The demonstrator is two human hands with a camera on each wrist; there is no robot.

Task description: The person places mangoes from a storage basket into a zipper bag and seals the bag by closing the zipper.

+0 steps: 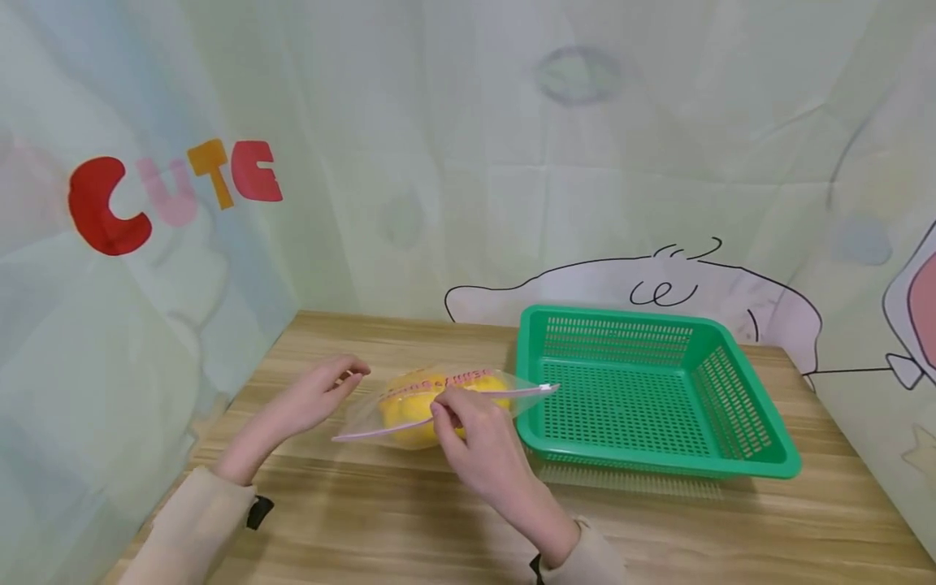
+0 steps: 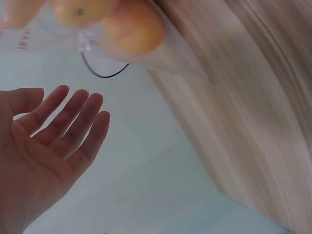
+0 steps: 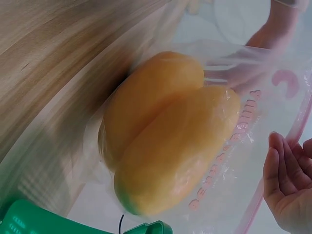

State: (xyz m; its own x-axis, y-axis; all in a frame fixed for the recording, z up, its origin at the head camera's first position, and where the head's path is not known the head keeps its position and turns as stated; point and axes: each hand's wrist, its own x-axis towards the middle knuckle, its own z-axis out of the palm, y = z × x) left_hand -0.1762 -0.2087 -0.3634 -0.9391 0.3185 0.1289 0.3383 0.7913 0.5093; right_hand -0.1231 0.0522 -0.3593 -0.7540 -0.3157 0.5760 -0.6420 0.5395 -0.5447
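A clear zip bag [image 1: 361,416] with pink lettering and a pink zip strip lies on the wooden table, holding several yellow mangoes [image 3: 178,146]. Its white slider [image 1: 548,388] sits at the right end of the strip, close to the green basket. My right hand [image 1: 483,443] pinches the zip strip near its middle, between thumb and fingers. Off the bag's left side, my left hand [image 1: 322,396] hovers with nothing in it. The left wrist view shows that left hand [image 2: 53,141] palm up, fingers extended, apart from the bag.
A green perforated plastic basket [image 1: 782,463] stands right of the bag, its left wall beside the bag's right end. The wooden table [image 1: 380,520] meets printed cloth walls [image 1: 380,162] at the back and left.
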